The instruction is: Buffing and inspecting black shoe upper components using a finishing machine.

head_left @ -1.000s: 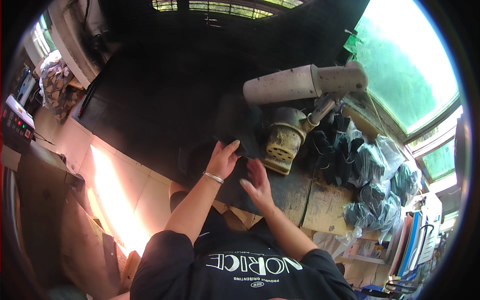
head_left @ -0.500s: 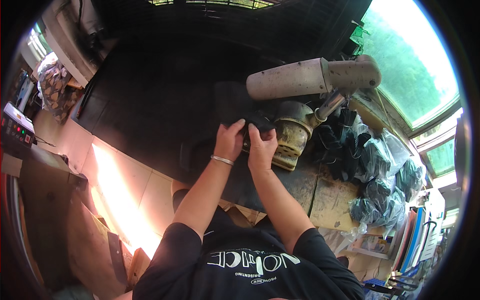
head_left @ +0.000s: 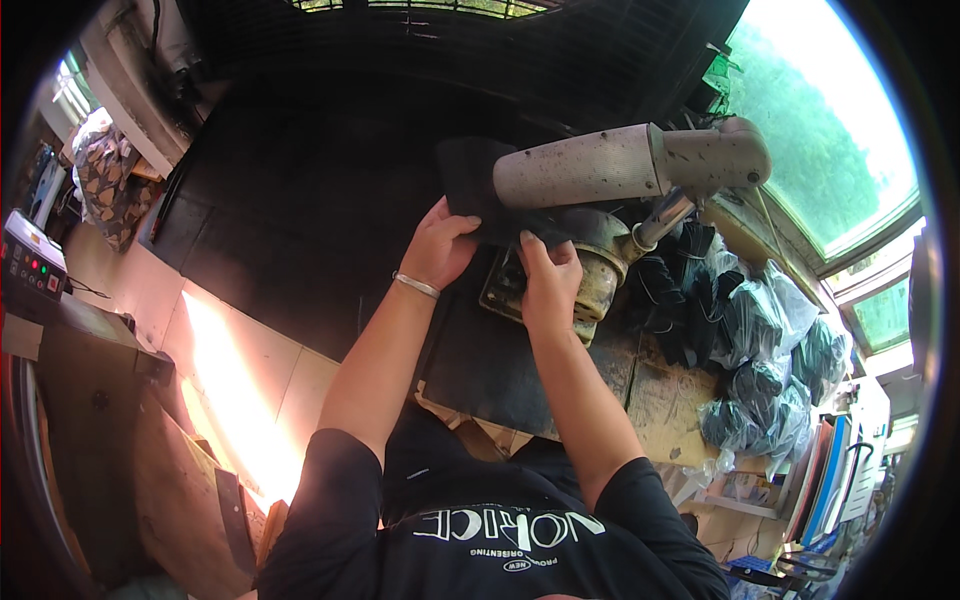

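My left hand (head_left: 441, 245) pinches the near left edge of a thin, dark, flexible piece (head_left: 470, 175); cloth or leather, I cannot tell which. Thumb and fingers of my right hand (head_left: 551, 285) grip its right end. The piece spreads between both hands and passes partly behind a thick grey cylinder-shaped arm (head_left: 580, 165). That arm belongs to a machine with a worn, rounded yellowish metal base (head_left: 600, 275), close to my right fingers. A shiny metal post (head_left: 663, 218) joins the two. The base's far side is hidden by the piece and the arm.
A dark worktop (head_left: 270, 220) stretches to the left, and a worn wooden board (head_left: 675, 405) lies right of my right forearm. Clear plastic bags (head_left: 760, 320) with dark contents are heaped by the window (head_left: 820, 120). A control box (head_left: 35, 258) with lit lamps stands far left.
My hands have moved apart, the left one leftward and the right one rightward. The dark piece is more spread out, and more of the machine base shows between my forearms.
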### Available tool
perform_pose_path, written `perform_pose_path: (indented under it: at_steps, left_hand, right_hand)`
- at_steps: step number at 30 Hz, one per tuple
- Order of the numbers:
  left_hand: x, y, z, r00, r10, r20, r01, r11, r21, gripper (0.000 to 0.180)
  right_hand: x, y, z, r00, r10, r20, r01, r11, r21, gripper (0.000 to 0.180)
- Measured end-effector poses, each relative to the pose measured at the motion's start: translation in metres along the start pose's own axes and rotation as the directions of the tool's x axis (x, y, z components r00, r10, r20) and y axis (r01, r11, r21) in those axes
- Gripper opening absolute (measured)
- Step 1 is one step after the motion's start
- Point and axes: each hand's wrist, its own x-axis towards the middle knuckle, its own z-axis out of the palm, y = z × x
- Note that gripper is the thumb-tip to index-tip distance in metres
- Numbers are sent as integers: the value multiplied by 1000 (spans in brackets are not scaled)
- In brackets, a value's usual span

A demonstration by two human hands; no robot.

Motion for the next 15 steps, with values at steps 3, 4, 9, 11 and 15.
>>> perform_pose_path:
  at_steps: [3, 4, 9, 11, 15]
  left_hand:
    - [-7, -5, -4, 999, 24, 21, -24, 999, -22, 43]
    - [-10, -6, -4, 999, 19, 33, -18, 999, -30, 44]
    - [-21, -11, 2, 999, -1, 38, 2, 1000, -31, 46]
    - [-26, -11, 3, 999, -11, 40, 13, 999, -37, 47]
    - [-32, -13, 5, 999, -12, 48, 14, 999, -44, 48]
  right_hand:
    - [-9, -1, 0, 1000, -5, 8, 5, 1000, 9, 22]
    - [-12, -1, 0, 1000, -10, -18, 10, 1000, 14, 23]
    - [-22, 1, -11, 999, -31, -11, 31, 999, 9, 24]
    - [-27, 0, -12, 999, -41, -6, 41, 999, -3, 25]
    - [-37, 0, -17, 1000, -24, -11, 24, 1000, -15, 28]
